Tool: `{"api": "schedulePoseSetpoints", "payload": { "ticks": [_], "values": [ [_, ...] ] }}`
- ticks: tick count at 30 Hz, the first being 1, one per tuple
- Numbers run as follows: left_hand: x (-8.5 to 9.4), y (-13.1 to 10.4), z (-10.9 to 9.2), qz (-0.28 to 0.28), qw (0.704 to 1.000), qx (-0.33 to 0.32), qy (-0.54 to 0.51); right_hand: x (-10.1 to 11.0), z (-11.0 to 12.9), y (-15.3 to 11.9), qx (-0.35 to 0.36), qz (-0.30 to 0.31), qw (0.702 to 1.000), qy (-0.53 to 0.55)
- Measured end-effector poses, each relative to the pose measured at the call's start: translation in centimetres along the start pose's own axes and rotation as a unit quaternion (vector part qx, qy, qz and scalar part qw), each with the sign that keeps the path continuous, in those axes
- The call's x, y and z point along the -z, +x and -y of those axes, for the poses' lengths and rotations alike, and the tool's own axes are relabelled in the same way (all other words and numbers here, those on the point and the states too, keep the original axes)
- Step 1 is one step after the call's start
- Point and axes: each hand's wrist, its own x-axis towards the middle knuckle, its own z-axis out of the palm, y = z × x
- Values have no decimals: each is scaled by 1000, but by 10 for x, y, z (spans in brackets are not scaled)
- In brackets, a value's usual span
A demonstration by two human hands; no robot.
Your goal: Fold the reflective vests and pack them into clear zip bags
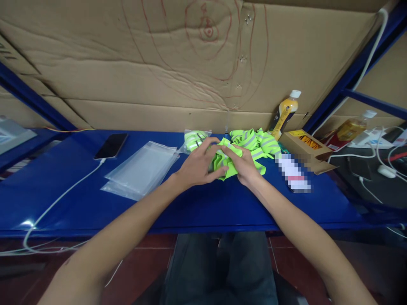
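Both hands are on a bunched piece of neon-green fabric with grey strips (224, 160) over the middle of the blue table. My left hand (199, 164) curls round its left side, thumb and fingers pressed to it. My right hand (244, 164) grips it from the right, thumb on top. Behind my right hand lies a loose heap of the same green strips (254, 142). Just behind my left hand is a clear bag with folded green material inside (194, 140). Flat clear plastic bags (143, 169) lie to the left of my left hand.
A phone with a white cable (111, 146) lies at the left. To the right are a yellow-labelled bottle (284, 114), an open cardboard box (305, 146) and a pixelated item (293, 173). Cardboard (143, 84) stands behind the blue table (203, 212).
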Motion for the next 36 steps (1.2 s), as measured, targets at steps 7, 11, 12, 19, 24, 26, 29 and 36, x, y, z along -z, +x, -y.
{"api": "schedulePoseSetpoints", "payload": {
  "ticks": [7, 11, 12, 19, 24, 26, 29, 36],
  "values": [
    [2, 15, -16, -16, 971, 203, -122, 2, 11, -8, 127, -53, 990, -12],
    [2, 16, -20, -49, 968, 220, -111, 2, 11, -5, 154, -56, 985, -49],
    [1, 15, -20, -58, 970, 216, -97, 2, 9, -3, 133, -61, 988, -47],
    [1, 17, -16, -66, 962, 251, -81, 1, 5, -1, 185, -83, 973, -115],
    [2, 19, -11, -33, 943, 291, -161, 14, 17, -9, 437, 27, 860, -261],
    [2, 19, -8, -19, 939, 297, -174, 18, 17, -7, 442, 62, 845, -296],
    [5, 19, -2, -21, 939, 308, -149, 24, 17, -1, 405, 54, 858, -312],
    [15, 21, 2, -82, 950, 299, -19, 28, 28, 0, 463, 97, 795, -378]
  ]
}}
